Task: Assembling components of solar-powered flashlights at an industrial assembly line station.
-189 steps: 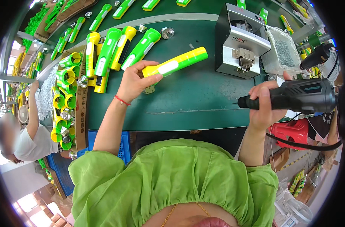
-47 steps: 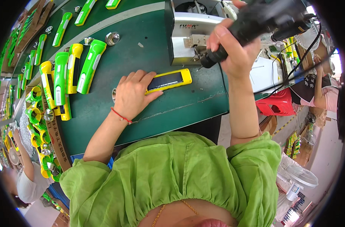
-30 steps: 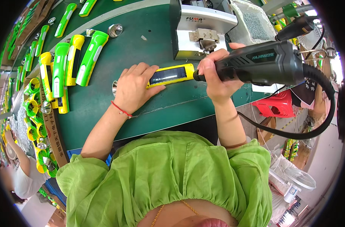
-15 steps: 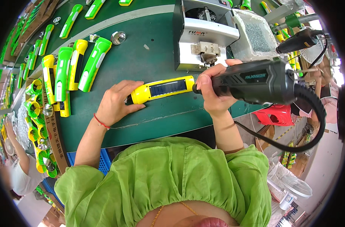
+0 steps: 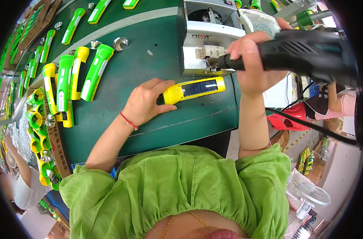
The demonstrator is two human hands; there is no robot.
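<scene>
My left hand [image 5: 146, 100] grips the wide end of a yellow flashlight [image 5: 218, 85], which lies on the green bench with its dark solar panel facing up. A black electric screwdriver [image 5: 304, 55] is in my right hand [image 5: 255, 65], held nearly level with its cord trailing to the right. The screwdriver's front end is at the metal outlet of a silver-and-black screw feeder machine [image 5: 195, 44], just beyond the flashlight. Whether its bit touches a screw there is too small to tell.
Several green and yellow flashlights [image 5: 97, 73] lie to the left, beside a cardboard box edge [image 5: 59, 153] and loose ring-shaped parts. A shiny reflector cup [image 5: 120, 44] sits behind them. A tray of small screws [image 5: 261, 22] stands behind the feeder. A red stool [image 5: 287, 117] is at right.
My right hand has lifted the screwdriver away from the flashlight's narrow end, up and right to the feeder's outlet. My left hand has slid the flashlight to the right.
</scene>
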